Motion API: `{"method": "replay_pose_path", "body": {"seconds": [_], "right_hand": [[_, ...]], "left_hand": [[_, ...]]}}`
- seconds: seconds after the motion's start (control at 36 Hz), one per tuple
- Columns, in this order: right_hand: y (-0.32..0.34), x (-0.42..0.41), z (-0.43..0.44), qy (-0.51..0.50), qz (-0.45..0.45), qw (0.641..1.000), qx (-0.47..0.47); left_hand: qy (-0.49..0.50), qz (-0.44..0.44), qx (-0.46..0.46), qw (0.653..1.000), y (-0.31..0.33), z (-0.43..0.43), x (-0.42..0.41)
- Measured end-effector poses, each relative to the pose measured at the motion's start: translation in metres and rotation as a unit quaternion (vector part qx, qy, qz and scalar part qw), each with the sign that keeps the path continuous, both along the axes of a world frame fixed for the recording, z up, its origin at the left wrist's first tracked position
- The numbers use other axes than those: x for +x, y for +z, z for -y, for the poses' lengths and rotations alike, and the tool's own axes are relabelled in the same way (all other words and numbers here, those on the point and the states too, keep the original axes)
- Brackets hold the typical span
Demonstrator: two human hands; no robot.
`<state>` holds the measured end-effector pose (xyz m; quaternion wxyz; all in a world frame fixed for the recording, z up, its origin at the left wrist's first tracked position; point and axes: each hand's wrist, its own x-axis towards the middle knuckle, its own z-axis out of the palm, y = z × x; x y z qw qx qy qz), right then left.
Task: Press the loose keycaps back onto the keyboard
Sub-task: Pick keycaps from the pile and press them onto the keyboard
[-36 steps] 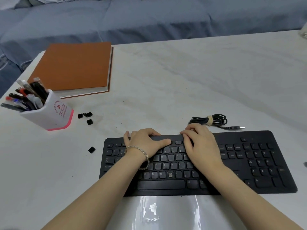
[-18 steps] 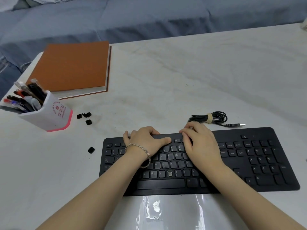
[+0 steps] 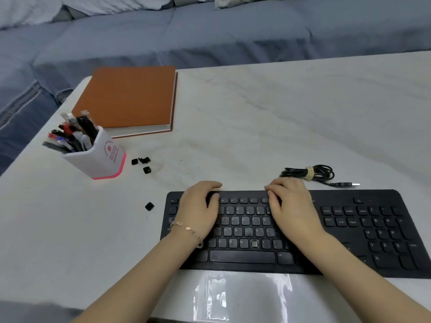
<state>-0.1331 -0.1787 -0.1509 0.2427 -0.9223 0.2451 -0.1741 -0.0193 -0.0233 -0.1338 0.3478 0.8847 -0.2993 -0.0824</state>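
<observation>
Curling over the keyboard, left hand and right hand hide whether either grip holds anything.

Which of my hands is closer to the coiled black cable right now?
Right. The right hand holds the far edge of the keyboard, just in front of the coiled cable. The left hand holds that edge farther left, well away from it.

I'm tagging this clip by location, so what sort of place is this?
Probably a home living room doubling as a workspace: what looks like a blue-grey sofa sits right behind the white table, which carries a keyboard and a pen holder.
</observation>
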Motion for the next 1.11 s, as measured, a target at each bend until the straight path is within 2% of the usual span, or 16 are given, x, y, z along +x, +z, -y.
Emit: {"method": "replay_pose_path", "body": {"seconds": [0.06,0.11,0.19,0.28,0.39,0.5,0.61,0.72,0.89,0.97,1.03,1.06,1.11], "right_hand": [[0.000,0.005,-0.005,0.031,-0.016,0.999,0.011],[0.000,0.010,-0.012,0.062,-0.032,0.997,0.012],[-0.001,0.016,-0.019,0.084,-0.049,0.995,0.009],[-0.002,0.019,-0.024,0.072,-0.049,0.996,-0.001],[-0.004,0.017,-0.027,0.067,-0.036,0.997,-0.024],[-0.004,0.018,-0.028,0.066,-0.032,0.997,-0.034],[-0.004,0.018,-0.030,0.063,-0.029,0.997,-0.035],[-0.003,0.018,-0.031,0.060,-0.024,0.997,-0.039],[-0.003,0.016,-0.030,0.057,-0.023,0.997,-0.038],[-0.003,0.017,-0.030,0.058,-0.021,0.997,-0.042],[-0.003,0.017,-0.030,0.059,-0.018,0.997,-0.046],[-0.004,0.016,-0.030,0.059,-0.016,0.997,-0.047],[-0.004,0.016,-0.030,0.060,-0.017,0.997,-0.051]], "left_hand": [[0.055,0.083,0.017,0.995,0.000,-0.024,0.010],[0.116,0.112,0.061,0.985,-0.003,-0.047,0.023],[0.213,0.084,0.116,0.967,-0.008,-0.078,0.042],[0.259,0.017,0.118,0.959,-0.013,-0.100,0.054],[0.244,-0.049,0.086,0.965,-0.019,-0.115,0.059],[0.194,-0.035,0.039,0.980,-0.019,-0.116,0.057],[0.144,0.005,0.057,0.988,-0.023,-0.113,0.056],[0.124,0.003,0.071,0.990,-0.021,-0.110,0.060],[0.170,0.009,0.102,0.980,-0.014,-0.105,0.060],[0.201,-0.011,0.066,0.977,-0.009,-0.105,0.055],[0.238,-0.081,-0.009,0.968,-0.003,-0.105,0.050],[0.259,-0.145,-0.074,0.952,0.001,-0.105,0.047],[0.280,-0.297,-0.213,0.888,0.013,-0.103,0.039]]}}
